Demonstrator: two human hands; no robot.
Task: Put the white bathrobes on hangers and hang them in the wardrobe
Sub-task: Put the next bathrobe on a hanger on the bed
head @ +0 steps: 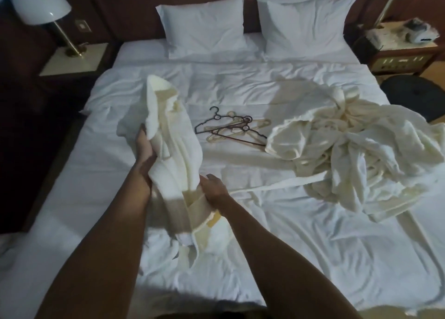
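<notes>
Over the bed, the left hand and right hand each gripped one soft, floppy bathrobe, probably bulky and best held at the collar, while another bathrobe lay crumpled beside the hangers.

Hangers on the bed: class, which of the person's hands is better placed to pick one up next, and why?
Probably the right hand. It lies nearer the hangers, and its grip is on the lower part of the bathrobe. The left hand holds that robe up from the far side.
</notes>
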